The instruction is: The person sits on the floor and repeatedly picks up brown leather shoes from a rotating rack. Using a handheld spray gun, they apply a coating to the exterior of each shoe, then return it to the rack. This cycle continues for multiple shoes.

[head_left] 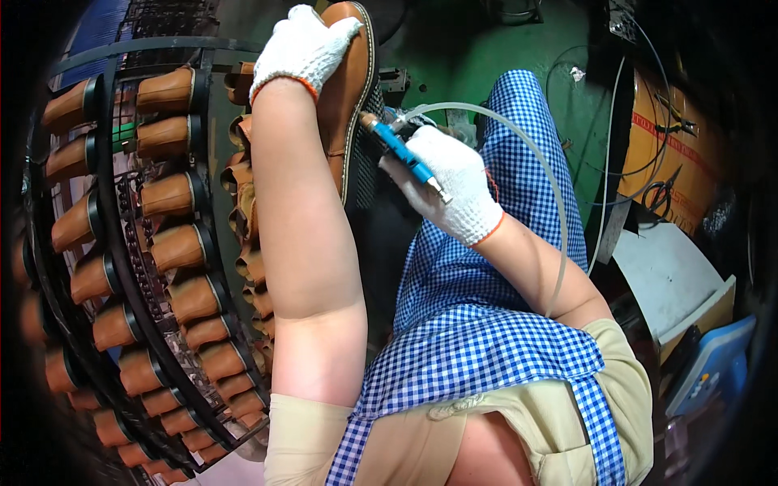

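Observation:
My left hand (298,50), in a white knit glove with an orange cuff edge, grips a brown leather shoe (342,97) near its upper end. The shoe has pale stitching along its edge and a dark textured sole turned to the right. In my right hand (454,182), also gloved, is a blue pen-shaped tool (403,152) with a brass-coloured tip. Its tip points up and left, right by the stitched edge; whether it touches I cannot tell. A clear hose (531,146) arches from near the tool over my right forearm. The glove hides some fingers.
On the left stands a dark metal rack (108,174) with rows of brown shoes (170,194). At the right are an orange-brown cardboard box (668,154), black-handled scissors (660,193), loose cables and a blue-and-white plastic object (713,364). The floor (454,49) is green.

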A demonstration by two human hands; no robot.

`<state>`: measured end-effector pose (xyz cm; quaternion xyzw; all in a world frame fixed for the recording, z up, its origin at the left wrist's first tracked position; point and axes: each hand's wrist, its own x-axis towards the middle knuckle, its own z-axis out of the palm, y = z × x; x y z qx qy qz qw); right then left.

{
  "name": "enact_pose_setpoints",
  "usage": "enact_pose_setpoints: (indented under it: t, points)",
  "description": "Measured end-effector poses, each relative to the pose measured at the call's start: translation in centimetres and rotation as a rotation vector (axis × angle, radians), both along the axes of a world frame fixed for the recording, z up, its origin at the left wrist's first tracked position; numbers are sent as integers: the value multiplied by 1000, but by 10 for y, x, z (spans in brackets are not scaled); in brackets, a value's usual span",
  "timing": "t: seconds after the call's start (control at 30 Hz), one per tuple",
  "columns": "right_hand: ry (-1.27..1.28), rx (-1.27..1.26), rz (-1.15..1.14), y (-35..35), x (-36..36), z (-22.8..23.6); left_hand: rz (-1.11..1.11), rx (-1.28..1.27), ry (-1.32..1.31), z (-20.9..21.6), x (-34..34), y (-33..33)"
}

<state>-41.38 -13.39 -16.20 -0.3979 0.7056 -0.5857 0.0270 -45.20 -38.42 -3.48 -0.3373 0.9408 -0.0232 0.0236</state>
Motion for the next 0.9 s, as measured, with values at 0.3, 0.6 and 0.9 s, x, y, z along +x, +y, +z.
enact_pose_setpoints:
  t: [0.3,0.6,0.9]
  points:
    - [56,-64,112,16,24,8,16,-7,5,-8,3,-21]
    - [-53,-115,56,27,-16,3,-123,116,350,55,59,71]
    - [-674,125,68,-12,-15,-53,96,360,475,12,240,90]
